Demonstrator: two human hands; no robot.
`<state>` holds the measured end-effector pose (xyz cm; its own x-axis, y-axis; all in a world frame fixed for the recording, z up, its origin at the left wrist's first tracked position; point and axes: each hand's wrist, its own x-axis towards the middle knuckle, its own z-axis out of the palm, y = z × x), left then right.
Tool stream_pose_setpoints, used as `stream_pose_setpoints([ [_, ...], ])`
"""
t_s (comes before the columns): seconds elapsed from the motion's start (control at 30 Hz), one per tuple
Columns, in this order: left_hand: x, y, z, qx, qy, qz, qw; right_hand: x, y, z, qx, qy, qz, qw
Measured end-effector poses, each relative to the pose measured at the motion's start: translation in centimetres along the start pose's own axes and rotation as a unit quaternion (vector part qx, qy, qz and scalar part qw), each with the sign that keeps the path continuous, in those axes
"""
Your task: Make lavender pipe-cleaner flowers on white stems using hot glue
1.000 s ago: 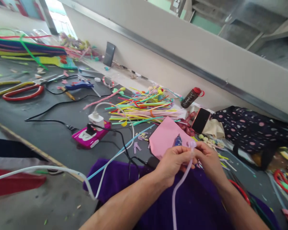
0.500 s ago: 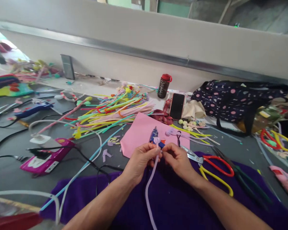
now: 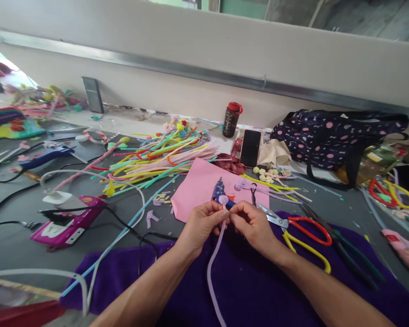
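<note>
My left hand is closed in a pinch on a lilac pipe cleaner, just under the small rounded bud at its top. The stem hangs down in a curve over the dark purple cloth. My right hand is pinched shut beside the stem, its fingertips meeting the left ones; what lies between them is hidden. Just beyond the bud, a blue glue gun rests on a pink sheet. Red-and-yellow-handled scissors lie right of my right hand, beside dark green-handled pliers.
Bundled coloured pipe cleaners lie beyond my left hand. A magenta power strip with trailing cables sits at left. Along the wall stand a bottle, a phone and a patterned bag. Lilac scraps lie near the sheet.
My view has swung right and levelled, bringing the scissors and pliers into sight. Both hands keep their pinch at the top of the pipe cleaner, almost unmoved over the last half second.
</note>
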<state>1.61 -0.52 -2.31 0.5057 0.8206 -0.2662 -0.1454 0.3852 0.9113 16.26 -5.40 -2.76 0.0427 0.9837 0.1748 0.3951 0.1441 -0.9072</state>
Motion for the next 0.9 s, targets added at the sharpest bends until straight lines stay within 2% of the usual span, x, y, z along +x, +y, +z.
stream_pose_setpoints([
  [0.23,-0.1,-0.1,0.1,0.037,-0.019,0.011,0.999,0.2,-0.6,-0.6,0.125,-0.038,0.076,0.989],
  [0.37,-0.2,-0.1,0.0,0.038,-0.038,0.015,0.998,0.5,-0.2,-0.9,0.237,-0.089,0.126,0.959],
  [0.53,-0.2,-0.1,-0.1,0.023,-0.064,0.003,0.998,1.0,1.0,-1.0,0.356,-0.116,0.173,0.911],
  [0.63,-0.2,-0.1,-0.1,0.011,-0.069,-0.011,0.997,1.2,1.4,-1.2,0.386,-0.129,0.191,0.893],
  [0.9,-0.5,0.2,0.2,0.013,-0.073,-0.013,0.997,1.0,0.9,-1.7,0.398,-0.150,0.195,0.884],
])
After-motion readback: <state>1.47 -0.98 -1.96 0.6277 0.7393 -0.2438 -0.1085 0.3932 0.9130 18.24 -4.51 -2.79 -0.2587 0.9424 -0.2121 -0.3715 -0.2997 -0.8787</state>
